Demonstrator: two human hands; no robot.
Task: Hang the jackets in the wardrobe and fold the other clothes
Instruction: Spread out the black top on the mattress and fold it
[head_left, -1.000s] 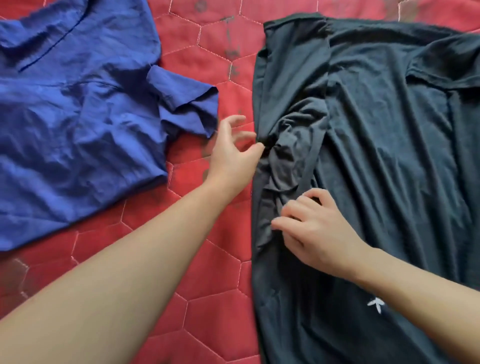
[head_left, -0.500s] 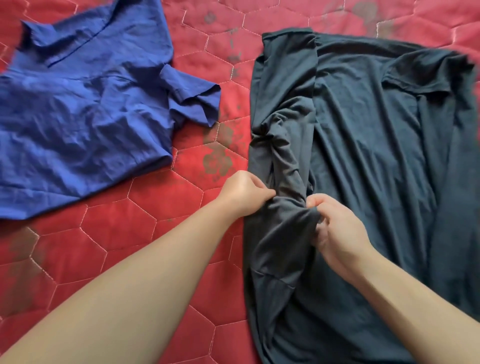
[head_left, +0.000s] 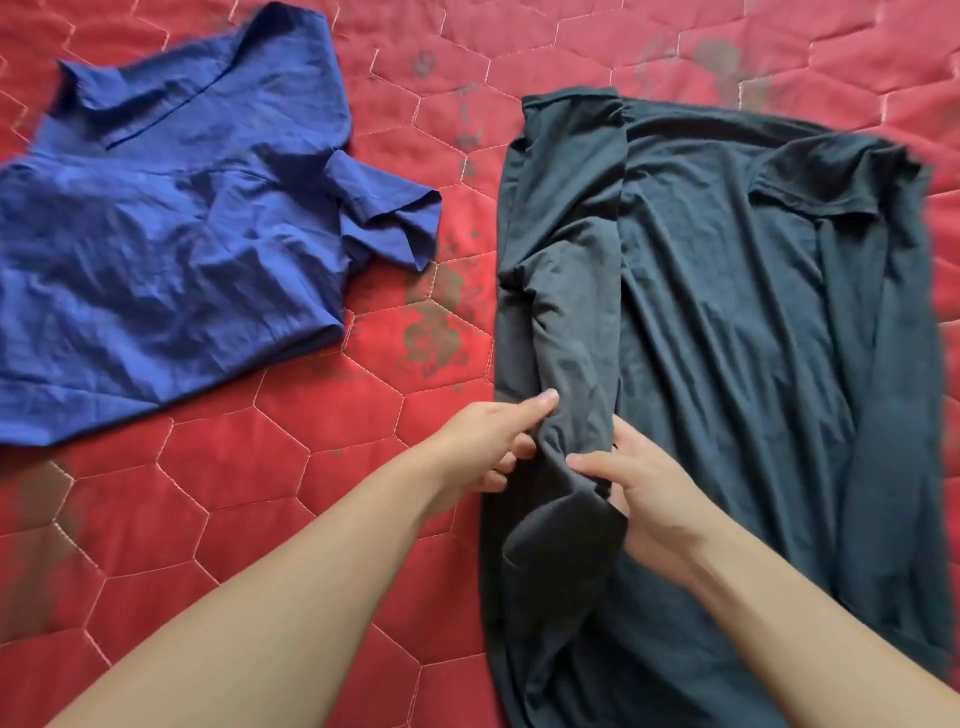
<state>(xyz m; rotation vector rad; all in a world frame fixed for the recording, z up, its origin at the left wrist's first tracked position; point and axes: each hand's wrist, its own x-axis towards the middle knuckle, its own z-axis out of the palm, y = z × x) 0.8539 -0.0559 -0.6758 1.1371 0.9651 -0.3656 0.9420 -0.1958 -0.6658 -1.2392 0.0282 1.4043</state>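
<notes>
A dark grey long-sleeved shirt (head_left: 727, 322) lies spread on the red quilt, its left side folded inward. One sleeve (head_left: 566, 312) runs down along that fold, bunched and twisted. My left hand (head_left: 493, 441) pinches the sleeve near its cuff from the left, thumb on top. My right hand (head_left: 639, 493) grips the same sleeve end from the right, fingers curled round the fabric. A blue short-sleeved shirt (head_left: 171, 249) lies crumpled at the left, apart from both hands.
The red quilted bedcover (head_left: 311, 493) with hexagon stitching and dark stains lies under everything. A strip of bare quilt separates the blue shirt from the grey one.
Both hands have taken hold of the grey sleeve and drawn its end down toward me. The sleeve now lies longer and straighter along the folded edge.
</notes>
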